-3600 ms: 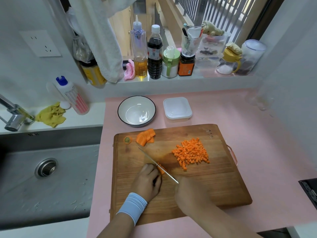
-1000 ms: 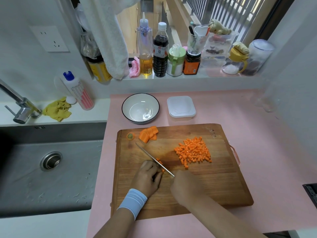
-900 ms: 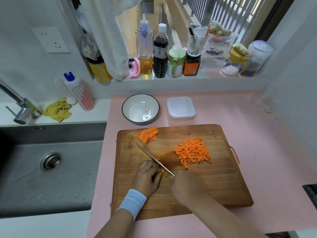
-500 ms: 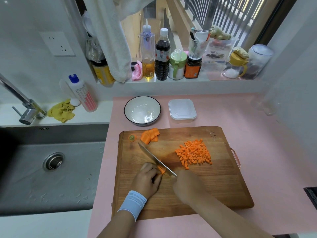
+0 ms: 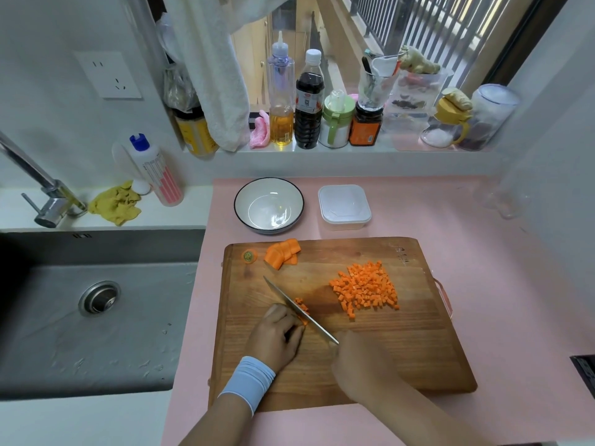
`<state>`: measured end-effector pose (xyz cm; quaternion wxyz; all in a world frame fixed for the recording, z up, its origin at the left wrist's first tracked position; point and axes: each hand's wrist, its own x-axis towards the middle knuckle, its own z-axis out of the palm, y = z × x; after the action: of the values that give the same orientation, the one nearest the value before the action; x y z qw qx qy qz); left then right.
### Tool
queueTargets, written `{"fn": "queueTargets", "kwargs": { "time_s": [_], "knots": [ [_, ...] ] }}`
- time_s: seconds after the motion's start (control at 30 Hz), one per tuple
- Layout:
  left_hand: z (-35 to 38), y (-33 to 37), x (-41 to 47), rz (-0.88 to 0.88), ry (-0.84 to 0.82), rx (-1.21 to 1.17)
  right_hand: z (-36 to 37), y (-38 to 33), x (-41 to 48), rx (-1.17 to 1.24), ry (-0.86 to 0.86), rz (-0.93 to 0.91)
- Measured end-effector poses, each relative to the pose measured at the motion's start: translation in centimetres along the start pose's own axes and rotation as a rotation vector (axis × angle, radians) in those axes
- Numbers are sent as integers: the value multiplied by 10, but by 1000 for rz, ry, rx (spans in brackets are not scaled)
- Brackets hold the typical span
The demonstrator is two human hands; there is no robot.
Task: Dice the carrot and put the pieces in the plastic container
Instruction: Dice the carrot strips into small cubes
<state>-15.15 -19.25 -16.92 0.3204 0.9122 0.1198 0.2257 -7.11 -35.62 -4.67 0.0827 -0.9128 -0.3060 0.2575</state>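
- The left hand [image 5: 277, 338] has its fingers [image 5: 293, 330] curled down on the carrot strips [image 5: 302, 306], pinning them to the wooden cutting board [image 5: 402, 349].
- The right hand [image 5: 357, 362] is closed round the handle of the knife [image 5: 291, 304]. The hand hides the handle itself. The blade slants across the strips, right beside the left knuckles.
- What worries me is how little carrot shows past those fingers. If a fingertip uncurls or the blade skids on the wet cut face, it could nick the hand.
- Such a short end could also tip or shoot out under the blade, which would give ragged dice.
- The pile of diced carrot [image 5: 365, 286] lies loose on the board's right half, well apart from the plastic container [image 5: 344, 206] beyond the far edge. The container looks lidded, though I can't be sure. Cubes could scatter on the way over.
- More carrot slices [image 5: 283, 252] lie uncut at the far left of the board, beside the stem end [image 5: 248, 255].
- On the pink surface [image 5: 483, 268] a white bowl [image 5: 269, 204] sits next to the container.
- A steel sink [image 5: 96, 317] and a yellow cloth [image 5: 116, 204] are to the left. Bottles and jars line the window sill [image 5: 370, 149].
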Motion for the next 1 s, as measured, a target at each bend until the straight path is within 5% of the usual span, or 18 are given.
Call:
{"fn": "queueTargets", "kwargs": {
  "time_s": [0.27, 0.57, 1.0],
  "knots": [
    [1, -1, 0, -21, 24, -39, 1, -12, 26, 71, -44, 5],
    [-12, 0, 5, -281, 238, -194, 0, -14, 27, 102, -28, -21],
    [0, -2, -8, -25, 30, 32, -3, -13, 26, 91, -46, -41]
  ]
}}
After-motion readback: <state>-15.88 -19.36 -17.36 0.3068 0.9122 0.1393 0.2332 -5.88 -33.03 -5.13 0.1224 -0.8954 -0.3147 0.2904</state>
